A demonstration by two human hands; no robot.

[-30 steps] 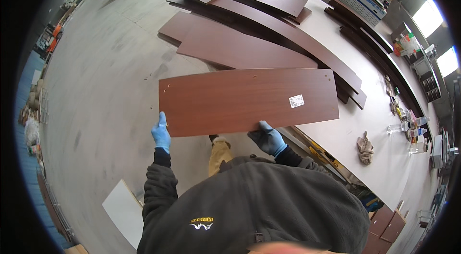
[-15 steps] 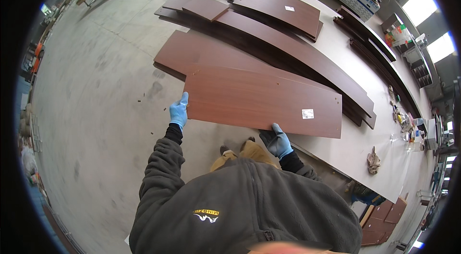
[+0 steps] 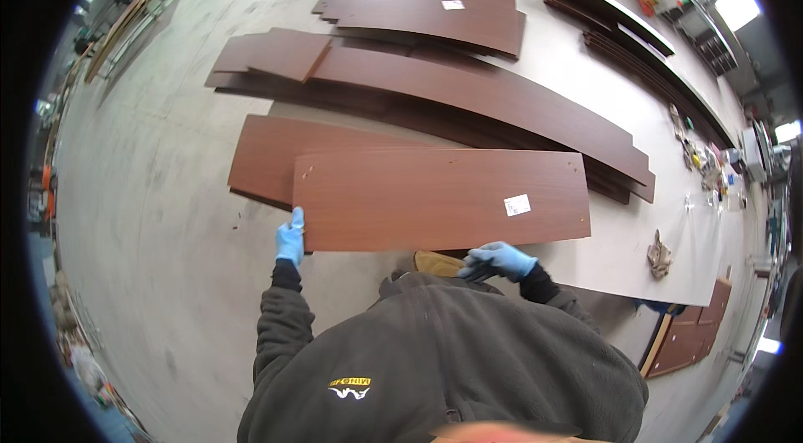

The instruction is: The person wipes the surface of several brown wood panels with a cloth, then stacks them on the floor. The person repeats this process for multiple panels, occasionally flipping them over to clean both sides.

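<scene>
I hold a long reddish-brown laminated board [image 3: 435,199] flat in front of me, with a small white sticker near its right end. My left hand [image 3: 290,240], in a blue glove, grips its near left corner. My right hand [image 3: 498,260], also blue-gloved, holds the near edge further right. The board hangs over a similar brown panel [image 3: 263,160] lying on the concrete floor.
More brown panels lie on the floor beyond: a long stack [image 3: 468,96], a wide sheet [image 3: 418,4] and dark strips [image 3: 636,33] at the far right. A pale sheet [image 3: 623,255] lies to my right with a crumpled cloth [image 3: 659,255]. Small hardware [image 3: 707,163] is scattered near the right.
I have stepped forward and swung the board left, so it now hangs over the panel on the floor. Both hands keep their grip on its near edge.
</scene>
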